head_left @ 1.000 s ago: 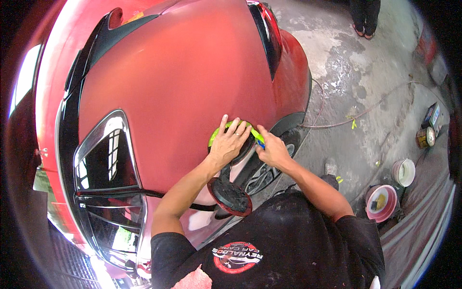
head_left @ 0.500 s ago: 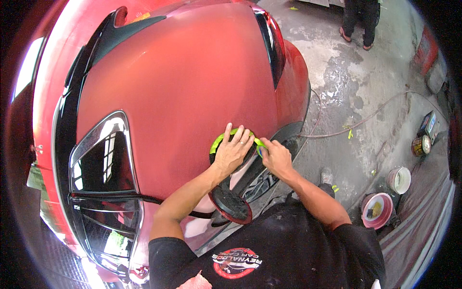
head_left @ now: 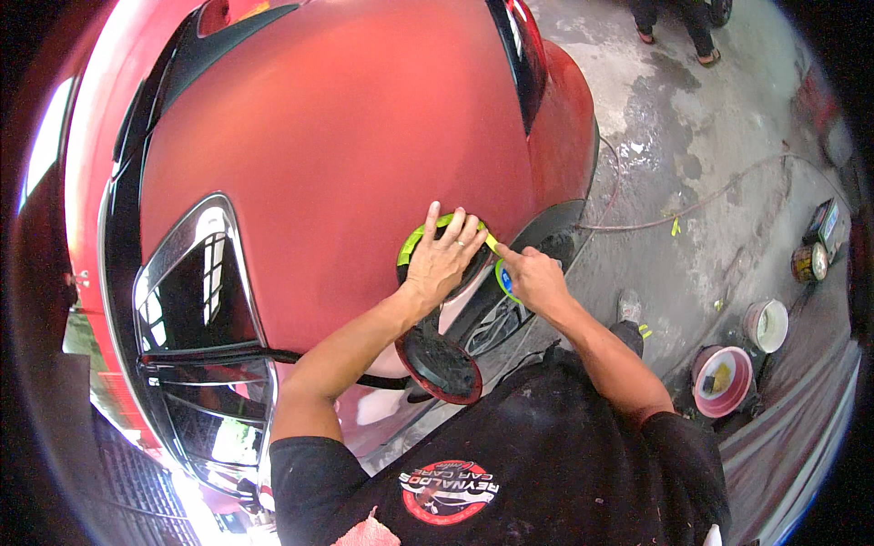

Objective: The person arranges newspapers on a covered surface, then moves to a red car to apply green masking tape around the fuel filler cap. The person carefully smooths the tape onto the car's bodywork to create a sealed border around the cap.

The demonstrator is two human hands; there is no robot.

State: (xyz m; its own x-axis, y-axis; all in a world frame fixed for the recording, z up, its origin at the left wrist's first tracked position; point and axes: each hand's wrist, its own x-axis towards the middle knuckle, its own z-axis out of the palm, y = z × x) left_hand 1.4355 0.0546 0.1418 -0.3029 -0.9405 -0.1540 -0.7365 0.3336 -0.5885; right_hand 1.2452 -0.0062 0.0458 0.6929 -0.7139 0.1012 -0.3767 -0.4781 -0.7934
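A red car's side panel (head_left: pixel 337 182) with a dull, matte surface spreads out before me. A round dark fuel filler recess lies in it, with yellow-green masking tape (head_left: pixel 411 246) along its upper edge. My left hand (head_left: pixel 442 264) is open over the recess, fingers spread and pressing at the tape. Just right of it, my right hand (head_left: pixel 537 280) is closed on a masking tape roll (head_left: pixel 506 278) with a blue core. Its index finger points at the strip between roll and recess. Below my left wrist the fuel flap (head_left: pixel 442 369) hangs open, dark inside with a red rim.
A side window (head_left: pixel 196 282) is at the left, the tail light (head_left: pixel 523 64) at the far end. On the wet concrete floor lie a hose (head_left: pixel 701 202) and tape scraps. Tins, a white bucket (head_left: pixel 767 326) and a pink basin (head_left: pixel 699 382) stand right. Another person's legs (head_left: pixel 678 27) show far off.
My right hand has shifted slightly right and down, uncovering more of the tape roll, and its index finger now extends onto the strip. My left hand stays on the recess. The view has shifted slightly.
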